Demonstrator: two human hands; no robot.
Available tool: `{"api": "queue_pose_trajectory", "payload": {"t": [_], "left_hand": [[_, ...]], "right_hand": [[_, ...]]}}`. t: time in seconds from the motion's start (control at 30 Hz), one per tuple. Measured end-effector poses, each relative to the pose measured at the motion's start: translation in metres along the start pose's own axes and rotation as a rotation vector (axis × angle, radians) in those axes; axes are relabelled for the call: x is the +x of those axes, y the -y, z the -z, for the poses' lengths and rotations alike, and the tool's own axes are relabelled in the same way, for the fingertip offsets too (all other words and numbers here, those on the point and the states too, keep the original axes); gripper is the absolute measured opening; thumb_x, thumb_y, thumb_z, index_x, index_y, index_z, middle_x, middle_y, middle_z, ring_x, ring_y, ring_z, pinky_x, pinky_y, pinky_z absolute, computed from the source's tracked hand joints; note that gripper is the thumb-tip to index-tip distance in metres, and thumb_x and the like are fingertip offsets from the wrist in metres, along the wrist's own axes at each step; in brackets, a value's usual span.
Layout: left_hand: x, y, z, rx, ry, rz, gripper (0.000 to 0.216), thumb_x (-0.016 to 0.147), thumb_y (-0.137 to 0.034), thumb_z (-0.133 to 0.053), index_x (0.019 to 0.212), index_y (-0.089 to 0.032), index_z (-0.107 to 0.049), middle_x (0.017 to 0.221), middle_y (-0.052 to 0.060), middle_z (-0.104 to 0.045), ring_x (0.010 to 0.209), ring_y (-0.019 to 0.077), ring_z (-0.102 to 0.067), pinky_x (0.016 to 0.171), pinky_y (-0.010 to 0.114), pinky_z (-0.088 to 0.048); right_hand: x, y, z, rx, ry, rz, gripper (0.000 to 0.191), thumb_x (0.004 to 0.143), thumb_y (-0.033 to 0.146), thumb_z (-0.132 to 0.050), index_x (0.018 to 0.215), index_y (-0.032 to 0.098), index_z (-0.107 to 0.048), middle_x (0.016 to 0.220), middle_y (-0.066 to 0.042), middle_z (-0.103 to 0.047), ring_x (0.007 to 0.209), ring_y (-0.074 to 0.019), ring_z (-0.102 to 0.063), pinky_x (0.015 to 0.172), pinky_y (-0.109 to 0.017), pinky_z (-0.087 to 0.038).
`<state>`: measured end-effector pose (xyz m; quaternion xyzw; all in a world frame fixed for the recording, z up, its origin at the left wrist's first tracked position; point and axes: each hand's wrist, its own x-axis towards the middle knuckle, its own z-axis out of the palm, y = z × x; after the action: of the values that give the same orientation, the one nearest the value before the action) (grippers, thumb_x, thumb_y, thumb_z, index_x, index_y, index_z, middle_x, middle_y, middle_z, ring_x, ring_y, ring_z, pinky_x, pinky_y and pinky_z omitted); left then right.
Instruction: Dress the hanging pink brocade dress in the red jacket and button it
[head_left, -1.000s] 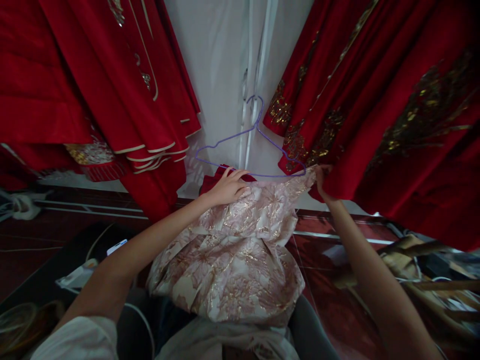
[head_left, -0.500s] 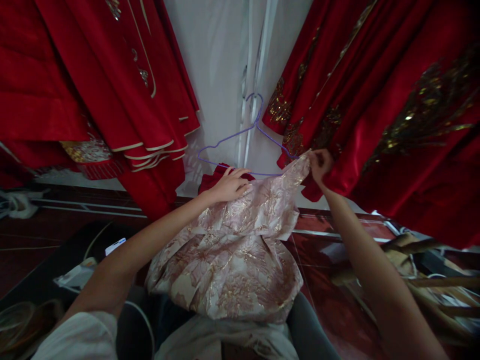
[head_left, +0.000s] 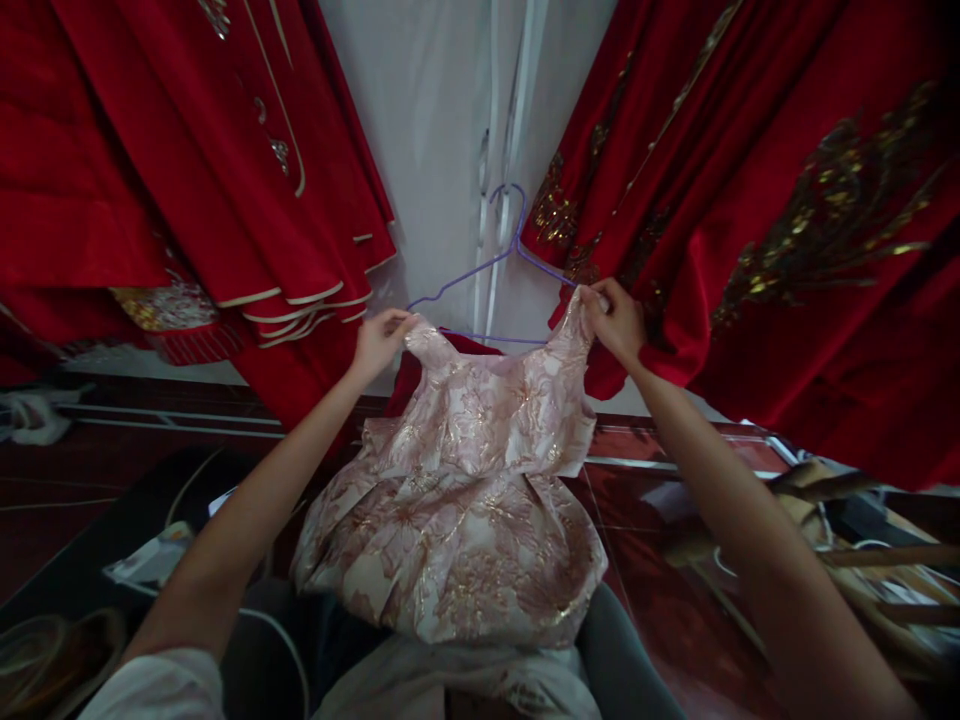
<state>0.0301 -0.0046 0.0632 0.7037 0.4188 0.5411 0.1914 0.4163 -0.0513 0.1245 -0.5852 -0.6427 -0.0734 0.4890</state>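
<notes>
A pale pink brocade dress [head_left: 480, 420] with metallic gold flowers lies spread across my lap, its top towards the wall. A thin purple hanger [head_left: 480, 268] sits in its neckline, the hook pointing up and away from me; both hanger ends are under the shoulder straps. My left hand [head_left: 381, 342] is closed on the left strap at the hanger's left end. Pinched at the right strap, beside the hanger's right end, is my right hand [head_left: 616, 318]. A bit of dark red cloth shows behind the neckline.
Red garments [head_left: 300, 220] with pale trim hang at the left, and red garments with gold sequins [head_left: 810, 220] hang close by my right hand. A white wall [head_left: 435, 120] stands between them. Wooden bars [head_left: 885, 556] and clutter are at lower right.
My left hand has moved from the dress's neckline out to the left strap, which now covers the hanger's left end. My right hand has shifted slightly left and up with the right strap.
</notes>
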Motion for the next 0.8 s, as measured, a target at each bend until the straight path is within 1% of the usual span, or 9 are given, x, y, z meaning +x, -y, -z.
{"api": "queue_pose_trajectory", "payload": {"t": [0.07,0.13,0.23,0.43,0.53,0.63,0.73,0.77,0.8], "left_hand": [[-0.002,0.024,0.018,-0.038,-0.086,0.118,0.042,0.077,-0.057,-0.063,0.084,-0.016,-0.065,0.084,0.006,-0.07,0.078,0.0178,-0.064,0.075,0.028,-0.051],[-0.007,0.04,0.028,-0.065,-0.107,0.191,0.044,0.072,-0.059,-0.065,0.082,-0.015,-0.065,0.082,0.006,-0.07,0.078,0.0173,-0.064,0.074,0.027,-0.05],[-0.014,0.047,0.032,-0.086,-0.108,0.218,0.046,0.072,-0.059,-0.065,0.086,-0.015,-0.064,0.087,0.006,-0.07,0.082,0.0174,-0.064,0.077,0.027,-0.05],[-0.012,0.039,0.024,-0.119,-0.106,0.166,0.04,0.077,-0.055,-0.062,0.09,-0.016,-0.063,0.096,0.007,-0.07,0.09,0.0184,-0.064,0.086,0.03,-0.049],[-0.006,0.037,0.022,-0.12,-0.112,0.154,0.037,0.079,-0.051,-0.061,0.09,-0.016,-0.064,0.097,0.007,-0.07,0.091,0.0176,-0.065,0.086,0.029,-0.049],[0.01,0.029,0.017,-0.13,-0.132,0.145,0.035,0.079,-0.049,-0.062,0.09,-0.015,-0.065,0.094,0.007,-0.07,0.088,0.017,-0.065,0.084,0.028,-0.05],[0.034,0.013,0.011,-0.145,-0.129,0.097,0.036,0.078,-0.05,-0.063,0.089,-0.015,-0.068,0.094,0.007,-0.071,0.089,0.018,-0.065,0.084,0.029,-0.05],[0.042,0.007,0.009,-0.147,-0.102,0.075,0.038,0.077,-0.051,-0.064,0.089,-0.015,-0.069,0.095,0.007,-0.072,0.089,0.0186,-0.065,0.084,0.029,-0.05],[0.05,0.0,0.009,-0.145,-0.044,0.059,0.04,0.076,-0.052,-0.065,0.091,-0.016,-0.07,0.095,0.007,-0.072,0.089,0.0192,-0.065,0.083,0.029,-0.05]], "right_hand": [[0.001,-0.002,-0.002,0.028,0.015,-0.016,0.035,0.088,0.057,-0.049,0.084,0.023,-0.059,0.072,-0.002,-0.066,0.066,-0.0186,-0.059,0.063,-0.028,-0.041],[0.002,-0.003,-0.005,0.053,0.025,-0.027,0.034,0.088,0.056,-0.049,0.084,0.023,-0.058,0.071,-0.001,-0.065,0.066,-0.0181,-0.058,0.062,-0.028,-0.042],[0.001,-0.004,-0.009,0.071,0.03,-0.03,0.032,0.088,0.054,-0.05,0.084,0.023,-0.059,0.071,-0.001,-0.064,0.067,-0.0175,-0.058,0.063,-0.027,-0.042],[0.003,-0.007,-0.007,0.071,0.039,-0.03,0.031,0.088,0.052,-0.051,0.084,0.023,-0.059,0.07,0.0,-0.063,0.066,-0.0169,-0.057,0.062,-0.027,-0.041],[0.004,-0.008,-0.006,0.074,0.043,-0.029,0.032,0.088,0.053,-0.051,0.084,0.023,-0.059,0.07,0.0,-0.063,0.065,-0.0166,-0.056,0.062,-0.027,-0.041],[0.004,-0.008,-0.004,0.095,0.067,-0.021,0.033,0.087,0.055,-0.051,0.083,0.023,-0.059,0.069,0.0,-0.063,0.064,-0.0163,-0.056,0.061,-0.026,-0.041],[0.004,-0.007,-0.004,0.131,0.091,-0.009,0.032,0.087,0.054,-0.051,0.082,0.023,-0.058,0.07,0.0,-0.063,0.065,-0.0161,-0.056,0.063,-0.026,-0.042],[0.003,-0.007,-0.004,0.14,0.095,-0.008,0.031,0.087,0.053,-0.051,0.081,0.023,-0.058,0.07,0.001,-0.062,0.065,-0.016,-0.056,0.063,-0.026,-0.042],[0.003,-0.007,-0.004,0.149,0.1,-0.01,0.03,0.087,0.052,-0.051,0.081,0.023,-0.058,0.07,0.001,-0.062,0.065,-0.0157,-0.056,0.064,-0.026,-0.042]]}}
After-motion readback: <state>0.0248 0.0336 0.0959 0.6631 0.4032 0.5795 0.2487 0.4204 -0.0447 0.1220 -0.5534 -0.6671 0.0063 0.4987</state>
